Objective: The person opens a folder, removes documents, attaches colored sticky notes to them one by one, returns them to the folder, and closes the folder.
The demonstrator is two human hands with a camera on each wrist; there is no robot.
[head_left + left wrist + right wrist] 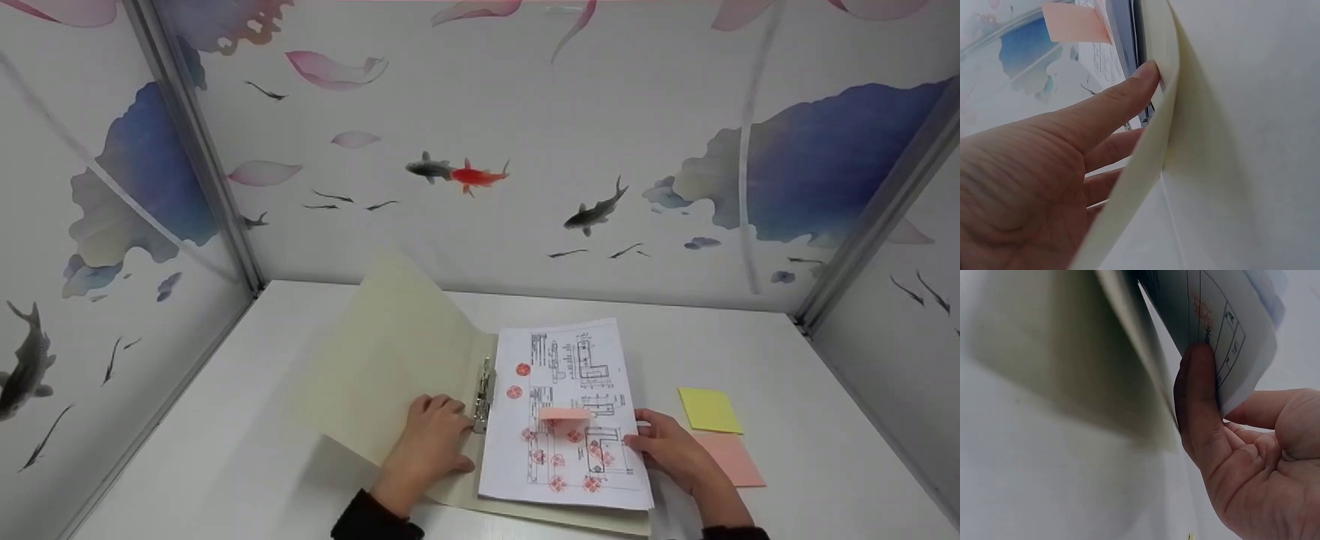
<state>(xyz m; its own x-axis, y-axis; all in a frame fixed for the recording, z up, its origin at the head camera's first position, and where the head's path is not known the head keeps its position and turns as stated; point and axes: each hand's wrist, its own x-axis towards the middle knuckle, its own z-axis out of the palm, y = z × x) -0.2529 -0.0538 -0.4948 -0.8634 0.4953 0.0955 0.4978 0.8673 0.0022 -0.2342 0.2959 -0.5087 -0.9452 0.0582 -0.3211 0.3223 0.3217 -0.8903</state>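
Observation:
A cream file folder (382,360) lies opened, its cover raised at the left. On its right side lies a stack of printed paper sheets (562,465) with line drawings and red stamp marks. A pink sticky note (564,413) stands up from the top sheet. My left hand (431,442) rests on the folder's inside by the metal clip (483,394), fingers extended and thumb near the spine (1169,50). With thumb and fingers, my right hand (671,448) pinches the right edge of the sheets (1230,343), lifting it off the folder's back cover.
Right of the folder, a yellow sticky note pad (709,410) overlaps a pink sticky note pad (731,459) on the white table (247,375). Printed wall panels (517,247) with fish and petals enclose the table at the back and both sides.

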